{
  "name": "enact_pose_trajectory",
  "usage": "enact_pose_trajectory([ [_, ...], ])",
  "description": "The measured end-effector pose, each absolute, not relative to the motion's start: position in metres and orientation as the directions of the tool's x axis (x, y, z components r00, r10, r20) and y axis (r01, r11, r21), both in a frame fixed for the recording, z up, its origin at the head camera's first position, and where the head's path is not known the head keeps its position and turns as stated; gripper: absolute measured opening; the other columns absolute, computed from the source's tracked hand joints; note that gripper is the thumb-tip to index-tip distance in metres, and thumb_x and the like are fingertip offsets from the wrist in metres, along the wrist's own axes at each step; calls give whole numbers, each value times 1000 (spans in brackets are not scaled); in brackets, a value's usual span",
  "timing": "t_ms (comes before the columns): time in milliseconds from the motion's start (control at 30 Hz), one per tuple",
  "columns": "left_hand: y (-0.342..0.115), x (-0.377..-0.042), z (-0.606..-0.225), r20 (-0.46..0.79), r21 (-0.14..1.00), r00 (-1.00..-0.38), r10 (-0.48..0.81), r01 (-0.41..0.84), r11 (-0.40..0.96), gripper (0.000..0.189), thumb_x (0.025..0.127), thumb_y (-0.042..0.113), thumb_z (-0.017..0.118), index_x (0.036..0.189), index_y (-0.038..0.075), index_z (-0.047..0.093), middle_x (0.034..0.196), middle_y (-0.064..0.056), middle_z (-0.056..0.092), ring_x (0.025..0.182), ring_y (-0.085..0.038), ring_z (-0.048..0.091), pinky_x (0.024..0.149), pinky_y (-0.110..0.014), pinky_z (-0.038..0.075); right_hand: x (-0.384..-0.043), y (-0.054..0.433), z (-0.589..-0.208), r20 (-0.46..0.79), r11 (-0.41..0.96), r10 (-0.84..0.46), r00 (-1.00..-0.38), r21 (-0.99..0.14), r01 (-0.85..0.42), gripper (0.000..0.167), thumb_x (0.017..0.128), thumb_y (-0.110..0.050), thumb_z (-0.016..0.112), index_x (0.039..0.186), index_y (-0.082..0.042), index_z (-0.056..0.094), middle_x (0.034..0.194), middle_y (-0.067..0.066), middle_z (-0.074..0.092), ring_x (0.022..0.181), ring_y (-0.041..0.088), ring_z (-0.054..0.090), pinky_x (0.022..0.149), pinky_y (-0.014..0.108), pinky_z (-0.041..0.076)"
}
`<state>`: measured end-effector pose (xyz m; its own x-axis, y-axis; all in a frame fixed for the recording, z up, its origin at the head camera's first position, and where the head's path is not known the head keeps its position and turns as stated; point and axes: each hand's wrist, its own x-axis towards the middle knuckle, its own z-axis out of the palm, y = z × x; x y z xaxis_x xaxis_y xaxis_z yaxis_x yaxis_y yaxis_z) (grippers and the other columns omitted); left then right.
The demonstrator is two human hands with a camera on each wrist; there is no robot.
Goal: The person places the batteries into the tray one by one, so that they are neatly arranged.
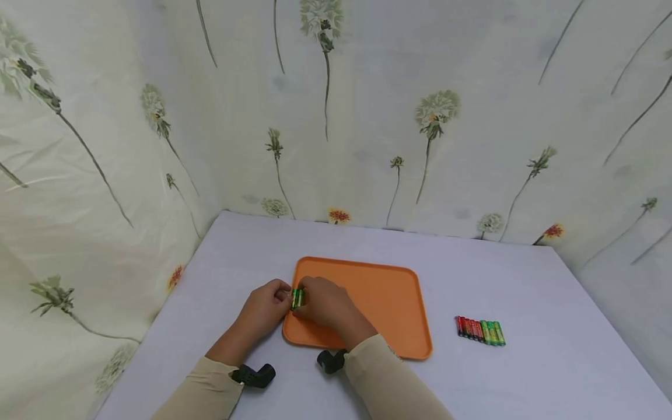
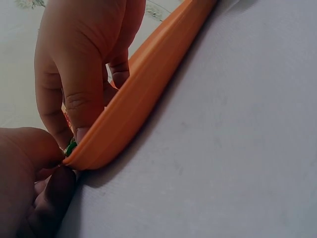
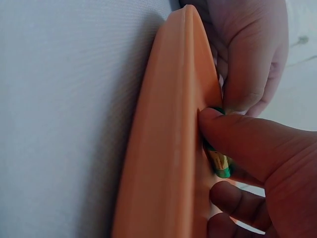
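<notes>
Green-and-gold batteries stand side by side inside the left edge of an orange tray. My right hand holds them between thumb and fingers. In the right wrist view the thumb presses across a battery, leaving its gold band and green end in sight. At the tray's left side is my left hand. Its thumb and fingertips pinch the tray rim in the left wrist view, right beside the batteries. The fingers of the right hand reach down over the rim there, hiding most of the batteries.
To the right of the tray, a row of red batteries and green batteries lies on the white table. A dandelion-patterned cloth hangs behind and at the left. Black wrist cameras are strapped at both cuffs.
</notes>
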<state>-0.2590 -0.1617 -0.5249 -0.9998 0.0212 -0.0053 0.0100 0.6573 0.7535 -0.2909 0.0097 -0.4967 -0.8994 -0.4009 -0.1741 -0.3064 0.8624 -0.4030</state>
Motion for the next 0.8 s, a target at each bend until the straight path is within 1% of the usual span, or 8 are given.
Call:
enact_pose_trajectory([
  [200, -162, -260, -524, -10, 757, -1000, 27, 10, 653, 21, 98, 20, 65, 116, 10, 69, 91, 2, 68, 80, -12, 61, 73, -32, 53, -290, 9, -497, -179, 858, -387, -905, -428, -282, 39, 86, -45, 84, 114, -24, 66, 97, -10, 65, 91, 16, 57, 86, 47, 47],
  [400, -163, -260, -523, 3, 753, -1000, 29, 22, 657, 21, 98, 20, 65, 116, 10, 69, 91, 2, 68, 80, -12, 61, 73, -32, 53, -289, 10, -496, -168, 855, -390, -906, -432, -288, 38, 87, -46, 84, 112, -24, 65, 97, -11, 64, 91, 16, 57, 85, 47, 47],
  [600, -161, -258, -523, 2, 752, -1000, 25, 19, 659, 21, 97, 20, 64, 115, 10, 70, 91, 3, 68, 81, -12, 62, 74, -32, 53, -289, 13, -494, -170, 851, -393, -904, -439, -287, 39, 85, -46, 86, 109, -25, 65, 99, -11, 65, 91, 15, 57, 93, 53, 45],
  [733, -161, -257, -525, 8, 750, -1000, 26, 23, 661, 20, 98, 20, 64, 114, 10, 70, 90, 3, 68, 80, -11, 61, 74, -33, 52, -289, 15, -495, -170, 831, -414, -894, -472, -295, 41, 82, -47, 88, 108, -26, 64, 96, -13, 64, 89, 13, 57, 93, 55, 44],
  [800, -161, -256, -526, 9, 751, -1000, 28, 26, 660, 20, 97, 20, 64, 114, 10, 70, 90, 3, 68, 80, -11, 61, 74, -33, 52, -288, 18, -495, -171, 821, -418, -892, -493, -290, 43, 82, -49, 88, 110, -26, 65, 94, -12, 64, 88, 14, 58, 93, 54, 43],
])
